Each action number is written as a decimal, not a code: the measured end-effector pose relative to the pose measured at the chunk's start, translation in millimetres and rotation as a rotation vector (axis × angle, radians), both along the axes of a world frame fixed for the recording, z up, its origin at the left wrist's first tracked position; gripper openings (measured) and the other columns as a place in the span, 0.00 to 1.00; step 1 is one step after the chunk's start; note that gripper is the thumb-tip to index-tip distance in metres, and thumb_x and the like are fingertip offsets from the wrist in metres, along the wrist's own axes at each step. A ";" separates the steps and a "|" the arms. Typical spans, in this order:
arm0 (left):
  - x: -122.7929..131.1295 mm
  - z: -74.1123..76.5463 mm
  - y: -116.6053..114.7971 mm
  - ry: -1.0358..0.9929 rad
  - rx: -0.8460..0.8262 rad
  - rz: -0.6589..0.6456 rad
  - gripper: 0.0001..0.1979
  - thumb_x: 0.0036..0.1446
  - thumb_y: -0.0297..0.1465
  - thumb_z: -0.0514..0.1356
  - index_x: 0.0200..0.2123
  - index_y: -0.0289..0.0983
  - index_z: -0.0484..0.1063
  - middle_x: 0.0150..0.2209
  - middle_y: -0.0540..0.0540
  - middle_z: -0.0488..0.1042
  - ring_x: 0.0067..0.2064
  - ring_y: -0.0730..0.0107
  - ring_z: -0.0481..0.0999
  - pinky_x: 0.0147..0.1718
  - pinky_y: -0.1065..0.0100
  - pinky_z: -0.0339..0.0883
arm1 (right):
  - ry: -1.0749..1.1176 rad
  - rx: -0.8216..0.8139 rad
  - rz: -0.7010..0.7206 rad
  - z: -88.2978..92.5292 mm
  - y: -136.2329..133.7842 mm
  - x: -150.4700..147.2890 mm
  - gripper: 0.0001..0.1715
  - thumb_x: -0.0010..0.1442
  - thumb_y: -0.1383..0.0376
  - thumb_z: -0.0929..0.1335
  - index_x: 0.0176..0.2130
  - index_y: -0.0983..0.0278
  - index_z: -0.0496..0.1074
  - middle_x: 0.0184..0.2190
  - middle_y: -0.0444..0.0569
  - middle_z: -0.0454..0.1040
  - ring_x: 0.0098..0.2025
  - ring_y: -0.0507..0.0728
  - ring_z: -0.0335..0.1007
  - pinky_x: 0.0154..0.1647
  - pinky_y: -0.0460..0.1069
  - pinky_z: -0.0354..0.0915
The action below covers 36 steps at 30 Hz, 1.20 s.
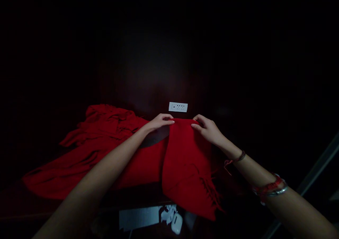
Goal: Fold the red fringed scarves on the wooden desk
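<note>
A red fringed scarf [185, 154] hangs from between my two hands, its top edge stretched roughly level. My left hand [161, 121] pinches the left corner of that edge between thumb and fingers. At the right corner, my right hand [206, 127] is closed on the cloth in the same way. The tasselled end drops down and to the right, over the front edge of a dark surface. To the left, more red cloth [87, 154] lies spread and rumpled; my left forearm covers part of it.
A white socket plate [178, 107] is on the dark wall behind my hands. Below the front edge are a pale flat sheet [139, 217], crumpled white paper [167, 213] and a small white case [177, 223]. Much of the surroundings is too dark to make out.
</note>
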<state>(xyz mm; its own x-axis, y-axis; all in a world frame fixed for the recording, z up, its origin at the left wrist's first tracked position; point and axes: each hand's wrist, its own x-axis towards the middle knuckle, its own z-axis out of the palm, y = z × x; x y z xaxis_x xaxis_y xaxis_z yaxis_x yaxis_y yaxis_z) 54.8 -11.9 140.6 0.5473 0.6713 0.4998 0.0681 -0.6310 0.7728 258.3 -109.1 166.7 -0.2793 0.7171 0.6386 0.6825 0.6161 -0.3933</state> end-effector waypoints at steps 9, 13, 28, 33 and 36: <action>-33.4 91.3 -78.7 -0.174 0.047 -0.047 0.06 0.47 0.32 0.57 0.29 0.37 0.65 0.23 0.54 0.65 0.21 0.81 0.62 0.20 0.78 0.56 | 0.366 -0.274 0.283 46.9 -68.8 -29.6 0.12 0.46 0.61 0.65 0.29 0.64 0.59 0.22 0.40 0.63 0.21 0.47 0.60 0.19 0.42 0.56; -28.9 83.6 -55.1 0.081 0.174 0.116 0.08 0.51 0.34 0.52 0.33 0.36 0.65 0.28 0.53 0.67 0.26 0.78 0.65 0.25 0.76 0.59 | 0.314 -0.346 0.144 43.0 -33.8 -16.4 0.11 0.46 0.63 0.66 0.29 0.64 0.59 0.21 0.40 0.65 0.20 0.48 0.61 0.18 0.42 0.56; 58.1 -91.1 49.0 0.610 0.291 0.556 0.21 0.51 0.32 0.53 0.50 0.38 0.57 0.51 0.41 0.56 0.51 0.60 0.58 0.47 0.60 0.52 | -0.472 -0.435 -0.652 -121.0 122.6 34.6 0.16 0.53 0.74 0.57 0.42 0.68 0.63 0.40 0.60 0.66 0.46 0.61 0.60 0.42 0.56 0.53; -5.0 -122.9 5.5 0.980 0.242 0.380 0.26 0.54 0.44 0.44 0.54 0.41 0.50 0.57 0.43 0.45 0.57 0.56 0.45 0.49 0.56 0.47 | -0.441 -0.226 -0.400 -128.9 106.5 27.5 0.18 0.56 0.63 0.57 0.47 0.66 0.60 0.46 0.57 0.60 0.48 0.60 0.54 0.44 0.54 0.53; -30.5 -132.1 -6.6 1.079 0.163 0.378 0.28 0.53 0.46 0.44 0.56 0.43 0.46 0.58 0.43 0.45 0.57 0.54 0.45 0.48 0.54 0.47 | -0.448 -0.234 -0.043 -136.1 81.0 14.4 0.25 0.56 0.56 0.57 0.51 0.62 0.56 0.48 0.53 0.59 0.48 0.57 0.54 0.45 0.52 0.53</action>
<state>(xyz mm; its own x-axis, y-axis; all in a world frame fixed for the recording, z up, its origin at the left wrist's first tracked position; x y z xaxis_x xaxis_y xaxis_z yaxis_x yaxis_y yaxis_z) 24.2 -18.5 8.5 0.5208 0.8536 -0.0101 0.8492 -0.5168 0.1086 272.7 -28.1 30.6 -0.4562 0.8435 0.2835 0.8387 0.5141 -0.1799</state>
